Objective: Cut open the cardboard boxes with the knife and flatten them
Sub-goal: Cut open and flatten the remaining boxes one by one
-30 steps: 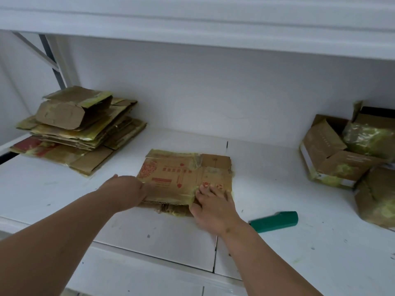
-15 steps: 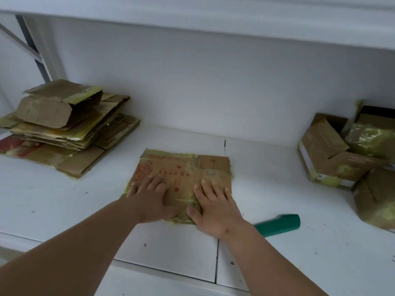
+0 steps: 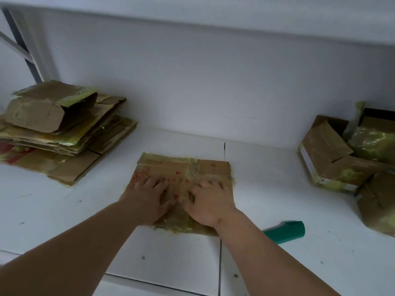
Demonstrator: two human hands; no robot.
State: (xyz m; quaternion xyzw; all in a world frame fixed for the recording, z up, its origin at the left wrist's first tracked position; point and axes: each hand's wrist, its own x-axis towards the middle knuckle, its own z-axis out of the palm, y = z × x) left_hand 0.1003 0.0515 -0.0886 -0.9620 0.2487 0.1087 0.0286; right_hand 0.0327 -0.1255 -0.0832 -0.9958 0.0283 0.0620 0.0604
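A flattened brown cardboard box (image 3: 183, 167) with red print and yellowish tape lies flat in the middle of the white shelf. My left hand (image 3: 147, 197) presses on its left half with the fingers spread flat. Beside it, my right hand (image 3: 208, 201) presses on the right half, fingers straight. A green-handled knife (image 3: 285, 231) lies on the shelf just right of my right forearm, touched by neither hand.
A stack of flattened boxes (image 3: 59, 133) sits at the back left, with one partly collapsed box on top. Several unopened taped boxes (image 3: 346, 159) crowd the right side. The white shelf (image 3: 171, 253) has a wall behind and another shelf above.
My left hand came from the box's left edge onto its top and both hands slid further onto the cardboard, pressing it flat. The knife has not moved.
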